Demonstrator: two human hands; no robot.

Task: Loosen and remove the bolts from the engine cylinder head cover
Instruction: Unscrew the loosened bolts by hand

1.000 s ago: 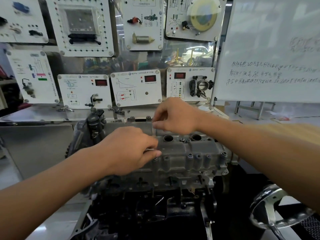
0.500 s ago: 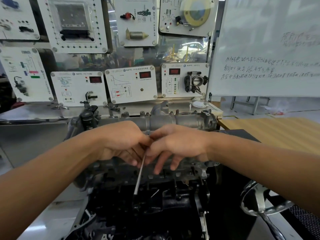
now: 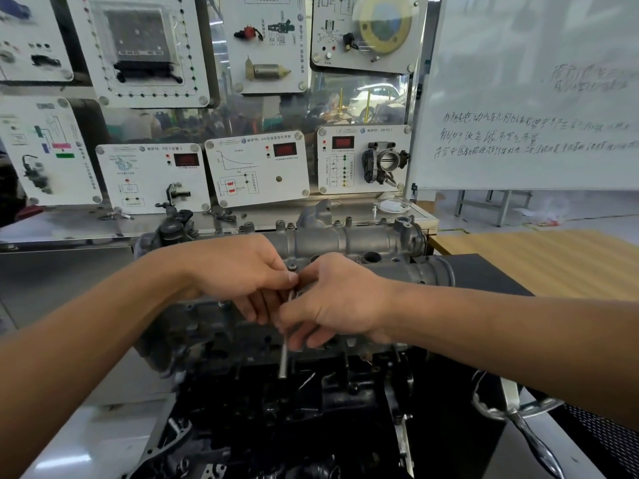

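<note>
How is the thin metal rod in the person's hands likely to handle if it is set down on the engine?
The thin metal rod hangs straight below the fingers, so it is probably stiff. It is slim, so likely light for the left hand and right hand pinching it. Being round and smooth, it may roll off the uneven cylinder head cover.

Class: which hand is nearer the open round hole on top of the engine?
Right. The right hand lies just below-left of the hole; the left hand is farther left. Both grip a thin metal rod.
</note>
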